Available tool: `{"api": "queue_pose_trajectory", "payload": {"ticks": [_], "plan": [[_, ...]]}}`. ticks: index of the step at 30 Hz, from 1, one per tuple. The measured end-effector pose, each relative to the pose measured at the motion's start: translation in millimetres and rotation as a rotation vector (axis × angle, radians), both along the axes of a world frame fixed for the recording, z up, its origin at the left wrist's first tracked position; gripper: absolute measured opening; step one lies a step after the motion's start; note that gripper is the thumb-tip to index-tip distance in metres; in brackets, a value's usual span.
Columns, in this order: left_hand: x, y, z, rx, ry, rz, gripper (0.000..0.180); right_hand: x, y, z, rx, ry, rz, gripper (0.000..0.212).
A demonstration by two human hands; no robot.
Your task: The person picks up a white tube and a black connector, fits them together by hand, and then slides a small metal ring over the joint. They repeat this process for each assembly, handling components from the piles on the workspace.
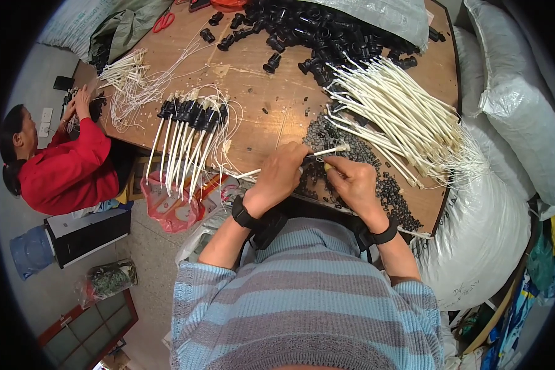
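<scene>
Near the table's front edge, my left hand [282, 174] is closed around a white sleeved wire [334, 150]. One end of the wire sticks out past my fingertips to the right, with a dark section close to the fingers. Just right of it, my right hand [354, 182] is pinched, thumb against forefinger; what it grips there is too small to make out. Small black plastic parts [391, 200] lie scattered under and around both hands. Left of my left hand lies a row of white sleeved wires fitted with black sockets [194, 116].
A thick bundle of white sleeved wires [401, 111] lies at right. Loose black sockets [314, 37] spill from a sack at the back. Red scissors [164, 22] lie far left. A co-worker in red [74, 160] handles parts at the left edge. Full white sacks [481, 240] crowd the right side.
</scene>
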State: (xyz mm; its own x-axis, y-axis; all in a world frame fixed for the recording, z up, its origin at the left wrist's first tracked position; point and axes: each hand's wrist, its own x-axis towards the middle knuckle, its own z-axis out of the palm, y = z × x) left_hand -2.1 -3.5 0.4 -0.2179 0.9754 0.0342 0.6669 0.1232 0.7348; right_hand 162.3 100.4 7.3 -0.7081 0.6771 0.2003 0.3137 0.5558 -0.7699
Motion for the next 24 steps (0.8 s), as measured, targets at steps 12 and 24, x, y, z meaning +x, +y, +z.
{"api": "queue_pose_trajectory", "payload": {"ticks": [12,24], "plan": [[0.4,0.4,2.9,-0.049,-0.021,-0.043,0.043,3.8,3.8,-2.2,0.149,-0.042,0.118,0.016],[6.8,2.3,3.7,-0.085,-0.051,-0.054,0.05,1.1,0.0,1.1,0.108,0.006,0.14,0.019]]}}
